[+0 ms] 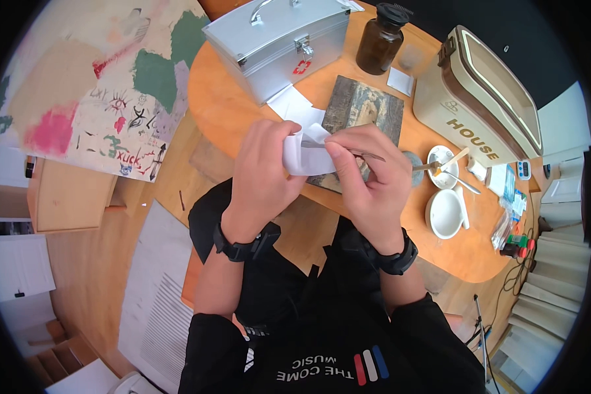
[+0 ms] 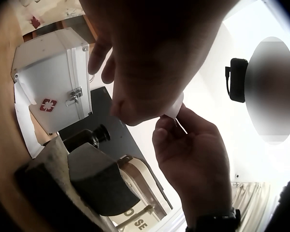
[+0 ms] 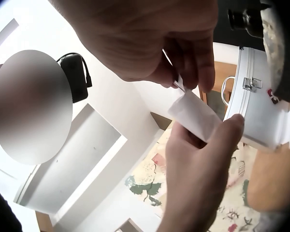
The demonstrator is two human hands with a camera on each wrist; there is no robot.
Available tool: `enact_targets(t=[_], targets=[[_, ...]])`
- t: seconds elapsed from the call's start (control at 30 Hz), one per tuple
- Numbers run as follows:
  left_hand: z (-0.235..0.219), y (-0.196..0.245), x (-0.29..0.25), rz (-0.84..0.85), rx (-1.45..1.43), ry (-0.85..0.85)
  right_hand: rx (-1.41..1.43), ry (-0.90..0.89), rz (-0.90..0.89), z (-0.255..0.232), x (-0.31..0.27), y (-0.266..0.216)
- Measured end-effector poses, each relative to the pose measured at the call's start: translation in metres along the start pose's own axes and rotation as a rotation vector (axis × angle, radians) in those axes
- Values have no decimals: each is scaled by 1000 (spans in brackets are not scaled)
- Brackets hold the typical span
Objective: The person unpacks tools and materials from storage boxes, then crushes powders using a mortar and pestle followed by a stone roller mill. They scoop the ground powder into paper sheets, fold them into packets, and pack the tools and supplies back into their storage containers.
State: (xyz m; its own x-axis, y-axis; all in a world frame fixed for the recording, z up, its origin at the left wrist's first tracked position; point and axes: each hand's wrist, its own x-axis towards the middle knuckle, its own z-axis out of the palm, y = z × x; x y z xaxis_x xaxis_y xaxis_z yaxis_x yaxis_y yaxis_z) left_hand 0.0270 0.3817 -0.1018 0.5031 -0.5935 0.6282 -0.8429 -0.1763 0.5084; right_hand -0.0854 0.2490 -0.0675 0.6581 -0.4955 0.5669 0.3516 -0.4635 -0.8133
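In the head view my left hand (image 1: 259, 171) pinches a folded white paper (image 1: 300, 159) by its left side, and the paper bulges like a small pouch. My right hand (image 1: 374, 177) holds a slim metal tool (image 1: 368, 155) between thumb and fingers at the paper's right side. The right wrist view shows the tool's shiny end (image 3: 181, 86) at the upper edge of the white paper (image 3: 195, 116). What the tool's working end looks like is hidden by fingers and paper. Both hands are raised over the table's near edge, above a dark picture-covered board (image 1: 381, 108).
White paper sheets (image 1: 292, 105) lie beside a silver first-aid case (image 1: 289, 46). A brown glass bottle (image 1: 379, 43) and a cream HOUSE box (image 1: 473, 98) stand behind. To the right are a small dish (image 1: 443, 157) with utensils and a white mortar-like bowl (image 1: 444, 215).
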Motion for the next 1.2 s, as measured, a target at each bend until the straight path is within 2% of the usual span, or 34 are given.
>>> enact_targets(t=[0.07, 0.2, 0.27, 0.3, 0.37, 0.43, 0.5, 0.57, 0.6, 0.63, 0.7, 0.77, 0.83, 0.9, 0.97, 1.0, 1.03, 1.1, 1.13, 1.17, 1.2], targets=[[0, -2, -1, 19, -32, -21, -48, 17, -95, -1, 2, 0], [-2, -1, -1, -1, -79, -24, 31, 11, -63, -3, 5, 4], [-1, -1, -1, -3, -85, -32, -87, -12, -148, -4, 7, 5], [-1, 0, -1, -26, -67, -14, -89, -8, -147, -3, 4, 5], [-1, 3, 0, -46, -58, 7, 71, -182, -17, -2, -5, 3], [-5, 2, -1, -79, 15, -89, 23, -176, 3, -5, -8, 1], [-3, -3, -1, -46, 18, -102, -91, -79, -77, -19, -7, 2], [-5, -5, -3, -22, 28, -111, -189, 68, -15, -44, -3, 12], [-8, -3, -2, -54, 28, -198, -278, 163, 14, -53, 0, 21], [-9, -1, -1, -80, 24, -289, -286, 153, 12, -56, 5, 32], [-6, 3, -1, -142, -26, -298, -545, 189, -72, -62, 18, 56], [-4, 8, 0, -200, -75, -316, -568, 125, -76, -65, 19, 61], [-5, 7, 3, -231, -73, -378, -657, -136, -73, -70, 11, 52], [-4, 4, 3, -202, -75, -377, -615, -164, -89, -69, 17, 43], [-2, 7, -2, -183, -89, -401, -831, -101, -291, -68, 30, 48], [-3, 9, -1, -187, -76, -420, -904, -109, -317, -66, 38, 54], [-4, 9, 0, -189, -61, -438, -907, -116, -310, -68, 36, 50], [-4, 7, 0, -169, -62, -434, -784, -322, -255, -73, 34, 38], [-3, 6, -2, -151, -61, -432, -727, -384, -158, -72, 30, 30], [-4, 5, -3, -163, -63, -437, -723, -393, -150, -70, 32, 32], [-6, 6, -3, -179, -40, -451, -774, -301, -218, -69, 36, 37]])
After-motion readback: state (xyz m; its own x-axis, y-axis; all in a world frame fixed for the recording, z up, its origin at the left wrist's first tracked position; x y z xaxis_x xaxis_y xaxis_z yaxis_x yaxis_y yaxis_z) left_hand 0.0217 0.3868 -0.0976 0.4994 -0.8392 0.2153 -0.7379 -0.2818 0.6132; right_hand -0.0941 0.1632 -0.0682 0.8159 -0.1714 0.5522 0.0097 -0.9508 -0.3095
